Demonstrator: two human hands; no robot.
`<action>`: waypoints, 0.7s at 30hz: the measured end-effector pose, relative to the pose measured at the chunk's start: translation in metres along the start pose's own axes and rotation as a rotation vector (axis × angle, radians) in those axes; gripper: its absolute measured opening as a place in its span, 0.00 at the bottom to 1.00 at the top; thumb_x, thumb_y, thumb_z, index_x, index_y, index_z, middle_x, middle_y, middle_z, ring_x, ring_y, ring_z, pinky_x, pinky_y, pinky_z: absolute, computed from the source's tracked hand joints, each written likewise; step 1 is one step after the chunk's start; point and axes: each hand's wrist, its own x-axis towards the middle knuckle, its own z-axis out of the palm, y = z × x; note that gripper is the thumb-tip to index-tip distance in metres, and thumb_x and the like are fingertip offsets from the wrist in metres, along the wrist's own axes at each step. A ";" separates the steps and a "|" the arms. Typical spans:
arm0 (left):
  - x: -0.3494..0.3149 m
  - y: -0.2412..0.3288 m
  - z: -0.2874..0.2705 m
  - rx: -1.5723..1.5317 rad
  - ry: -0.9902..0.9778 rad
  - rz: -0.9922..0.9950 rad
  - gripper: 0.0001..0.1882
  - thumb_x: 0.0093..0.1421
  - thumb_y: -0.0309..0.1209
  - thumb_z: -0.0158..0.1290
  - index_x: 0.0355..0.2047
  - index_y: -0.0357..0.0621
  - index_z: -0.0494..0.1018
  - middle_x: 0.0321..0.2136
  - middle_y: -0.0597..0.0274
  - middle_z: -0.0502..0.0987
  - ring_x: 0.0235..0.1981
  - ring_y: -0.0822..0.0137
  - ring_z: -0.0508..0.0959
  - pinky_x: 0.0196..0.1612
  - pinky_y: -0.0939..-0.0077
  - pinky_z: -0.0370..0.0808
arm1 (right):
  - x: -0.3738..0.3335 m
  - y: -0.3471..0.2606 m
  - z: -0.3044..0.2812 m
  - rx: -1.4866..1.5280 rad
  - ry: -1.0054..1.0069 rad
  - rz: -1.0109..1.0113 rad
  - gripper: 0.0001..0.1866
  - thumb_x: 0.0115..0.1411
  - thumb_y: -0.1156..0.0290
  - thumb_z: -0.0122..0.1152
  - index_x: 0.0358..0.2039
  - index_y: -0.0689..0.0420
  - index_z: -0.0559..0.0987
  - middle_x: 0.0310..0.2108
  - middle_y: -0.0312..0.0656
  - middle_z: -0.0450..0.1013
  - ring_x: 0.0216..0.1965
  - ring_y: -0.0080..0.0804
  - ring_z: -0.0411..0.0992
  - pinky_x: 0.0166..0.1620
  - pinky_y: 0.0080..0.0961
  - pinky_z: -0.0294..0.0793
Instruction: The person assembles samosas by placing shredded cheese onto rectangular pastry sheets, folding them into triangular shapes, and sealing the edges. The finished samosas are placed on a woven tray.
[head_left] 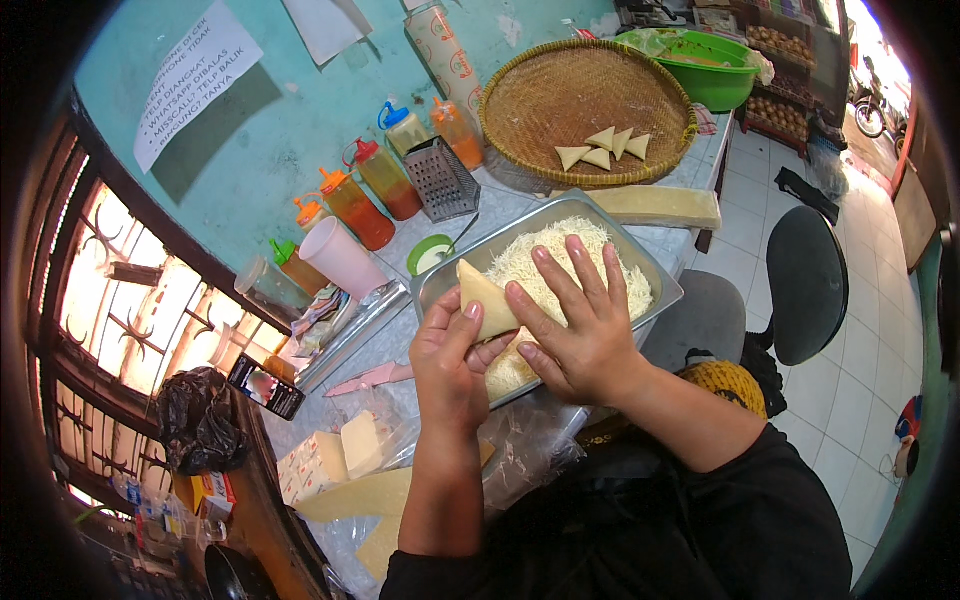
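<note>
My left hand [448, 368] holds a folded, pale triangular pastry [487, 302] between thumb and fingers. Above the tray, my right hand [590, 325] is spread flat, its index fingertip at the pastry's right edge. Under both hands lies a metal tray [668, 298] heaped with grated cheese [545, 245]. A small green bowl [428, 243] of white paste with a spoon stands at the tray's far left corner. Beyond the tray is a long stack of pastry strips [650, 206]. Several finished triangles [598, 150] rest on a round woven tray [530, 95].
Sauce bottles [360, 210], a box grater [440, 180] and a pink cup [342, 257] line the wall side. A pink knife [368, 380], a cheese block [366, 443] and pastry sheets [360, 497] lie near my left arm. A chair [805, 290] stands at right.
</note>
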 end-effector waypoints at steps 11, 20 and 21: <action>0.009 -0.003 -0.011 -0.124 0.063 0.025 0.17 0.60 0.28 0.49 0.49 0.37 0.64 0.41 0.49 0.75 0.38 0.60 0.78 0.37 0.71 0.81 | -0.009 -0.002 0.010 -0.017 -0.023 -0.073 0.28 0.51 0.56 0.58 0.55 0.43 0.71 0.64 0.53 0.49 0.66 0.62 0.38 0.60 0.67 0.33; 0.009 -0.002 -0.009 -0.032 0.072 0.092 0.21 0.62 0.26 0.47 0.55 0.39 0.61 0.41 0.55 0.74 0.40 0.64 0.77 0.40 0.72 0.79 | -0.009 -0.002 0.002 0.048 -0.017 -0.036 0.24 0.51 0.57 0.56 0.51 0.45 0.74 0.63 0.52 0.53 0.66 0.60 0.41 0.61 0.65 0.34; 0.007 -0.002 -0.008 -0.014 0.072 0.102 0.22 0.62 0.26 0.47 0.57 0.40 0.60 0.42 0.55 0.74 0.40 0.64 0.77 0.39 0.73 0.79 | -0.008 -0.003 0.002 0.041 -0.017 -0.035 0.24 0.51 0.57 0.56 0.51 0.45 0.75 0.62 0.52 0.54 0.66 0.59 0.41 0.61 0.65 0.34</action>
